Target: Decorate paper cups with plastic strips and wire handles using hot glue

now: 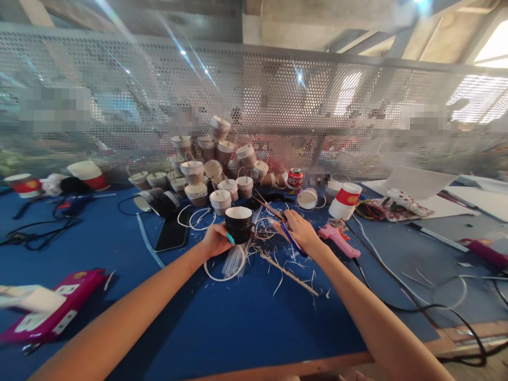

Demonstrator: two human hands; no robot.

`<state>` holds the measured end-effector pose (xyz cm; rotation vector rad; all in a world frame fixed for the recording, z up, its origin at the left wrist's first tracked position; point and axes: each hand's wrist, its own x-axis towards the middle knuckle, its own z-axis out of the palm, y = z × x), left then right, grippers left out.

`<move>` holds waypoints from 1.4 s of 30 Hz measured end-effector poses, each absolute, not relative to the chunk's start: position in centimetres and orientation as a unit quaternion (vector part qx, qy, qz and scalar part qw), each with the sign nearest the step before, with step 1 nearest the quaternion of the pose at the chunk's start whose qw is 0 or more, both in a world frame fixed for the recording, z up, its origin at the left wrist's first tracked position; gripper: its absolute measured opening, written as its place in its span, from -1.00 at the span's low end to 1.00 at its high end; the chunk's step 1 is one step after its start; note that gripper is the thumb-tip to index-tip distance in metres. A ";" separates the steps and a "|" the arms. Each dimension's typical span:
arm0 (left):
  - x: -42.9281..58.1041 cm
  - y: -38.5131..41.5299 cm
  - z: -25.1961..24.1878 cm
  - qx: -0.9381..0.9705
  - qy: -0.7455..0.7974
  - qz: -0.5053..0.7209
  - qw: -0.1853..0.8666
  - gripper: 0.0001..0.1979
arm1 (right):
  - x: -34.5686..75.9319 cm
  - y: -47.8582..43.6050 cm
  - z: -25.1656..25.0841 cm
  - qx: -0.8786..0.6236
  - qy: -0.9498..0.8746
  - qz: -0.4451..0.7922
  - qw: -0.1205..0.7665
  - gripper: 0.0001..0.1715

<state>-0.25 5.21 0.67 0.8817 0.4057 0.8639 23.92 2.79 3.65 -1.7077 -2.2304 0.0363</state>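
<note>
My left hand [217, 239] is wrapped round the side of a black-covered cup [239, 226] with a white inside, standing upright on the blue table. In my right hand [300, 230] is a pair of scissors [292, 239] with blue handles, its blades pointing up and left, apart from the cup. Clear glue sticks [234, 260] and a loop of white cord [210, 276] lie just in front of the cup. Scraps of cord and fibre [278, 259] are strewn between my hands. Beside my right hand lies a pink glue gun [339, 239].
Many small wrapped buckets [196, 193] with handles are piled behind the cup. A red can [295, 180] and red-and-white cups [346, 201] stand at the back. A phone [172, 233] lies left of my left hand, a purple power strip [59, 307] nearer. Cables [397, 307] cross the right side.
</note>
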 end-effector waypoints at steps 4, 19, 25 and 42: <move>-0.9 5.4 1.1 0.385 0.138 0.347 0.844 -0.46 | 23.5 2.8 3.4 -0.598 -0.780 0.048 0.178 -0.57; -0.9 5.5 1.0 0.406 0.179 0.385 0.809 -0.47 | 20.8 0.6 3.3 -0.618 -0.745 0.099 0.229 -0.48; -1.2 5.6 0.8 0.388 0.179 0.387 0.817 -0.56 | 20.0 0.0 3.8 -0.631 -0.752 -0.035 0.190 -0.29; -1.3 5.7 0.5 0.404 0.216 0.422 0.782 -0.49 | 19.7 -0.5 4.5 -0.643 -0.748 -0.076 0.145 -0.29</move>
